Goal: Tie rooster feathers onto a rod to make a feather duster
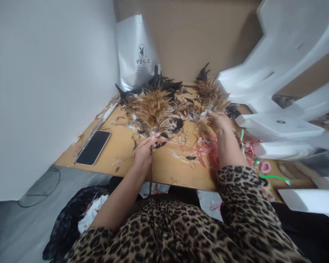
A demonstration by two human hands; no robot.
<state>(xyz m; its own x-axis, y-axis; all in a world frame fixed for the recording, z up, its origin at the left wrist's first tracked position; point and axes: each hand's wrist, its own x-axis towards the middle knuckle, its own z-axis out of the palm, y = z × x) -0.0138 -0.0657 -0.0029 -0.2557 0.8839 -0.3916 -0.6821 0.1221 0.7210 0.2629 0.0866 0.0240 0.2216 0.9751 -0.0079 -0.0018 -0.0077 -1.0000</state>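
My left hand (144, 152) is closed around the thin dark stick (151, 166) of a feather duster, just below its head. Brown and tan feathers (155, 109) fan upward from the bound point, with pale fluff at their base. A pink-red string (178, 143) runs from that point to the right, toward a tangled heap of string (208, 149). Over at the right, my right hand (220, 123) has its fingers bent at the pale lower ends of a loose pile of brown feathers (212, 93). Its fingertips are partly hidden among them.
A phone (93, 147) lies on the wooden table (164, 171) at the left. Behind the feathers stands a silver-white bag (131, 47). White machine parts (279, 126) crowd the right side, near a pink ring (265, 167) and green strips (274, 177). A black plastic bag (63, 219) is on the floor.
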